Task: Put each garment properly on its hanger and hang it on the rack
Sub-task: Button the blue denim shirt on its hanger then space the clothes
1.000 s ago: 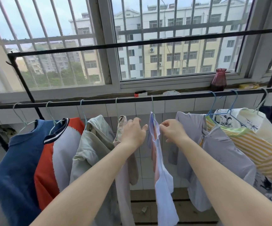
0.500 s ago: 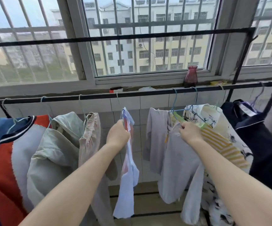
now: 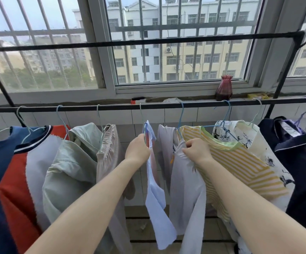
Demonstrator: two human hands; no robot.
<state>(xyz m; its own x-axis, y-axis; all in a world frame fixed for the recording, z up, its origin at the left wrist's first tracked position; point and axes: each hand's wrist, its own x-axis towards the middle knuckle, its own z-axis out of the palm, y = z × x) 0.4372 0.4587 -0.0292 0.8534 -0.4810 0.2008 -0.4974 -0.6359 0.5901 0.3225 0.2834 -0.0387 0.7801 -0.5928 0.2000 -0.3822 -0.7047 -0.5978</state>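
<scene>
Your left hand (image 3: pixel 137 150) is pinching the pale blue garment (image 3: pixel 155 189) near its top, just under its hanger hook on the rail (image 3: pixel 111 107). Your right hand (image 3: pixel 197 150) is gripping the grey shirt (image 3: pixel 187 189) at the shoulder, yellow striped top (image 3: pixel 240 162) lying just beyond your fingertips.

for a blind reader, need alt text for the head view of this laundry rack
Two bare arms reach to a row of clothes on a black rail below a barred window: the left hand grips a pale blue garment, the right hand grips a grey shirt. A red vase stands on the sill.
</scene>
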